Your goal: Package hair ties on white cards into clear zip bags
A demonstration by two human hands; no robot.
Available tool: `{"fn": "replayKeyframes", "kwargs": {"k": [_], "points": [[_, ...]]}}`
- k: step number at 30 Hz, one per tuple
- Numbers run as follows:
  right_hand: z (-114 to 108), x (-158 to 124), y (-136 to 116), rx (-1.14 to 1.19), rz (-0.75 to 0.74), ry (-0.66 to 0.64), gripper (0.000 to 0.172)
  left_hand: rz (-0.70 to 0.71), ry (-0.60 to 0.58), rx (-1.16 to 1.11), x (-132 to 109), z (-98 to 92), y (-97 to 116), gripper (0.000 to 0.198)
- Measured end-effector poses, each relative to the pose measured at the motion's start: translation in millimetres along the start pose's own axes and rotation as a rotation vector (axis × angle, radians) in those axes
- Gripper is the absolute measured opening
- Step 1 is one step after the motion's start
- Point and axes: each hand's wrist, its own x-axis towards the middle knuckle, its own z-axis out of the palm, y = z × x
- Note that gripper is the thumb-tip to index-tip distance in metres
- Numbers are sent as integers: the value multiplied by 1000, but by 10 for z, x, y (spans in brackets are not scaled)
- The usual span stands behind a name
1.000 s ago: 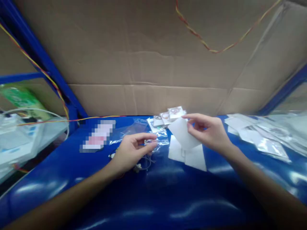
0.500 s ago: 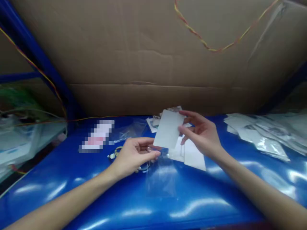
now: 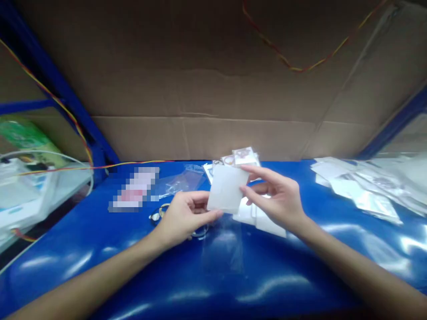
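A blank white card [image 3: 227,189] is pinched along its right edge between the thumb and fingers of my right hand [image 3: 275,193]. My left hand [image 3: 187,215] is closed at the card's lower left corner, thumb in front. From those fingertips a clear plastic bag [image 3: 223,249] hangs down over the blue surface. I cannot tell whether the card's lower edge is inside the bag's mouth. Partly behind my left hand lie loop-shaped bands [image 3: 155,217]. More white cards [image 3: 269,222] lie beneath my right hand.
Small filled packets [image 3: 246,155] lie behind the held card. Clear bags [image 3: 182,182] and a blurred-out pink and white item [image 3: 135,190] are at left. A heap of packets [image 3: 360,186] spreads at right. Cardboard [image 3: 200,89] backs the blue table [image 3: 160,280]; a twisted wire [image 3: 296,70] hangs above.
My right hand has brought the white card slightly down and left, so its lower edge meets my left thumb. The card shows shorter now. My left hand has stayed put.
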Motion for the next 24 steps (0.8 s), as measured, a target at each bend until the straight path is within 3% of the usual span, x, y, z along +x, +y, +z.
{"fn": "replayKeyframes", "kwargs": {"k": [8, 13, 17, 24], "points": [[11, 12, -5, 68, 50, -91, 38, 25, -11, 18, -1, 3, 0, 32], [14, 29, -34, -85, 5, -97, 31, -56, 0, -135, -12, 21, 46, 40], [37, 15, -72, -105, -43, -197, 20, -81, 26, -183, -16, 11, 85, 40], [54, 22, -54, -119, -7, -296, 21, -109, 81, -217, -14, 19, 73, 42]]}}
